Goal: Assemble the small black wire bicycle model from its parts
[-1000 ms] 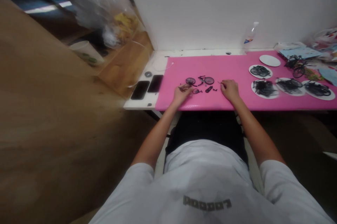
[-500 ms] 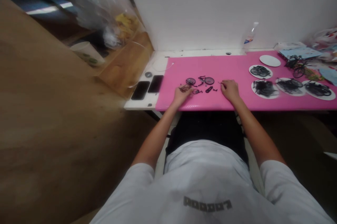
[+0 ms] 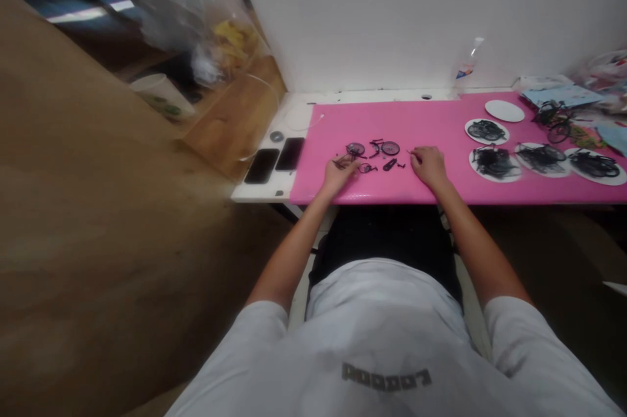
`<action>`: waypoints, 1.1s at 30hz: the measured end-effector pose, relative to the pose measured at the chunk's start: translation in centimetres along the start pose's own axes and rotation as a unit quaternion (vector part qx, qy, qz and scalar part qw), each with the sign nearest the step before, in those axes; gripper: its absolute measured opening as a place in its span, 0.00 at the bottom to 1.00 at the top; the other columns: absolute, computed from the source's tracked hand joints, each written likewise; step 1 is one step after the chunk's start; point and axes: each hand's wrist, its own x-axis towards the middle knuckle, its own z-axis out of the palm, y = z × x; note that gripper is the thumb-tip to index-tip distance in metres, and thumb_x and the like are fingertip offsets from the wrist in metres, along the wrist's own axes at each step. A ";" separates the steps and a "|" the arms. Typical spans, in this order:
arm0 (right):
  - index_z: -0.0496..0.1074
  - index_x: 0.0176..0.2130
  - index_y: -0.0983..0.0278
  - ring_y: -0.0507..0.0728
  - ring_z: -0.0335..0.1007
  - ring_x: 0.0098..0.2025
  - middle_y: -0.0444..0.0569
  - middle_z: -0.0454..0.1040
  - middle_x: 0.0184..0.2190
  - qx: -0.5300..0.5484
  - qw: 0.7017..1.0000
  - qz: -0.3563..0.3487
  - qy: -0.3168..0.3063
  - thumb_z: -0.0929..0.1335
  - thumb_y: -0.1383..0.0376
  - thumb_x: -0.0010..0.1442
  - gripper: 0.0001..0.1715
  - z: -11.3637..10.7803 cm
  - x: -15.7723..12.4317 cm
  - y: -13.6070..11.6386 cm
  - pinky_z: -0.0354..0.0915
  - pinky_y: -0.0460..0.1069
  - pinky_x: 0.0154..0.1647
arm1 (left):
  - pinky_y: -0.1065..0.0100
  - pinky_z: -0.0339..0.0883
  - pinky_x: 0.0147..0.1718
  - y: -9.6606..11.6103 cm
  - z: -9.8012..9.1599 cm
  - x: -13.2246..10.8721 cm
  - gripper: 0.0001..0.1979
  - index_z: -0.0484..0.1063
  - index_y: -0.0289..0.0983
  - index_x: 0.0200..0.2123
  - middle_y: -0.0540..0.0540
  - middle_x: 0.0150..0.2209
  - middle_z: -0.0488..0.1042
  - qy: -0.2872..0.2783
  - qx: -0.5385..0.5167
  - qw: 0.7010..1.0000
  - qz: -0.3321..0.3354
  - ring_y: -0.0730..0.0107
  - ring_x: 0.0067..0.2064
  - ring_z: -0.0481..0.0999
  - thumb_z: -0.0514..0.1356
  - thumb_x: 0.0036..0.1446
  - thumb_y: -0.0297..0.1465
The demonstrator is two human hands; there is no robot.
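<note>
My left hand point(image 3: 340, 172) rests on the pink table cover point(image 3: 343, 124), its fingers closed round a thin dark toy bicycle part. Just beyond those fingers lies a small black spoked wheel point(image 3: 355, 149). A black toy bicycle frame piece with a wheel point(image 3: 390, 148) sits between my hands. Nearer to me are a smaller round part point(image 3: 365, 168) and a black elongated part point(image 3: 390, 165). On the right, my right hand point(image 3: 429, 165) lies on the cover with fingers pinched together. A tiny dark sliver shows at its fingertips, too small to name.
Several white plates point(image 3: 504, 111) stand at the right, most bearing black bicycle parts. Behind them are an assembled-looking toy bicycle point(image 3: 558, 131) and a clear bottle point(image 3: 467, 67). Two dark phones point(image 3: 262, 166) lie at the left end, beside a wooden box point(image 3: 235, 123).
The view has shifted very slightly. Both hands and the parts on the cover stay where they were.
</note>
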 end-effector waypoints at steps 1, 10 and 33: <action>0.85 0.54 0.62 0.76 0.73 0.61 0.60 0.83 0.59 0.007 1.000 0.002 0.007 0.63 0.57 0.72 0.25 0.0 0.0 -0.1 0.65 0.72 0.64 | 0.67 0.77 0.29 0.0 0.0 0.0 0.25 0.80 0.34 0.39 0.42 0.33 0.84 0.001 -0.001 1.000 -0.002 0.70 0.27 0.78 0.82 0.49 0.45; 0.84 0.42 0.57 0.70 0.70 0.64 0.57 0.79 0.59 0.076 0.990 -0.115 -0.004 0.76 0.47 0.65 0.17 0.0 -0.3 -0.5 0.63 0.68 0.72 | 0.69 0.75 0.28 -0.6 -0.3 0.5 0.25 0.80 0.34 0.43 0.38 0.39 0.86 0.059 -0.035 0.997 0.020 0.71 0.29 0.80 0.78 0.54 0.47; 0.79 0.65 0.60 0.74 0.61 0.73 0.56 0.76 0.70 0.053 0.990 -0.126 -0.023 0.66 0.50 0.73 0.30 -0.7 -1.0 -1.6 0.58 0.72 0.75 | 0.70 0.74 0.27 -0.8 -0.2 0.9 0.18 0.76 0.35 0.44 0.42 0.38 0.84 0.108 -0.054 0.993 0.009 0.73 0.28 0.79 0.75 0.57 0.38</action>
